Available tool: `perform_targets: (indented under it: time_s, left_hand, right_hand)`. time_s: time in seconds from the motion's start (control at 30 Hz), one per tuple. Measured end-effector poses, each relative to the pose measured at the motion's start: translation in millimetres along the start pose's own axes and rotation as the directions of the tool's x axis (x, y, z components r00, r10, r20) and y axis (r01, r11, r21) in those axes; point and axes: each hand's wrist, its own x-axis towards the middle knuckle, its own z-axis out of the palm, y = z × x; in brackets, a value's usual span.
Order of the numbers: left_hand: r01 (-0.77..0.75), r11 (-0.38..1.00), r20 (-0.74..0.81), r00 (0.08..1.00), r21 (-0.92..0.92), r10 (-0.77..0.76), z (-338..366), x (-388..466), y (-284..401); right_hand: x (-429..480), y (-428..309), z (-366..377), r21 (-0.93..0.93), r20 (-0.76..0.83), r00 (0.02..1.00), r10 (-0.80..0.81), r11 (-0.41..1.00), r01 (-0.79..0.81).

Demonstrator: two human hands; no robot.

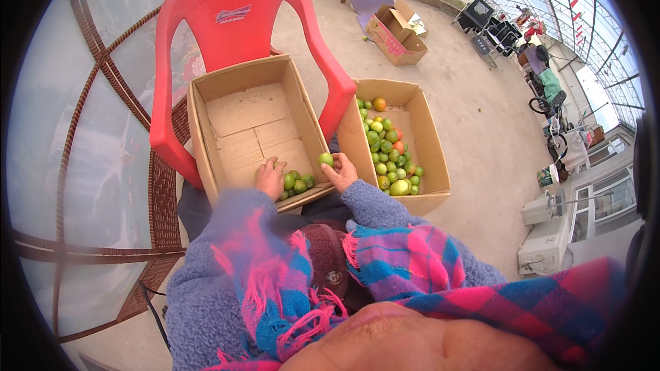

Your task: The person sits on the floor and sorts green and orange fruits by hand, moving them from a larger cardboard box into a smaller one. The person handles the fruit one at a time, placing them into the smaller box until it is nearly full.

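Observation:
A green tomato (326,159) is pinched in my right hand (341,172), above the right wall of the cardboard box in front of me. My left hand (270,179) reaches into that cardboard box (247,111), its fingers curled. A sliver of yellow-green shows by its fingertips, but whether it grips a tomato is hidden. Several green tomatoes (299,184) lie in the near right corner, beside my left hand. To the right, a second cardboard box (430,149) holds many green tomatoes (386,147) and a few orange-red ones (398,147).
A red plastic armchair (232,15) stands behind the left box, its right arm between the two boxes. Further off on the concrete floor (479,139) is an open printed carton (397,41). A wicker-framed glass panel (103,129) borders the left side. Bicycles (554,123) stand far right.

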Motion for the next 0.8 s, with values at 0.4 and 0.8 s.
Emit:
perform_targets:
  time_s: [0.4,0.8]
  left_hand:
    - [-0.172,0.890,0.145,0.956,-0.421,0.253,-45,-4,65]
    - [0.043,0.935,-0.142,0.985,-0.352,-0.099,-14,-6,29]
  right_hand:
    - [-6,-1,13,-0.344,0.109,0.989,-0.097,0.930,0.129]
    - [36,-44,-101,-0.076,-0.188,0.958,-0.218,0.975,0.207]
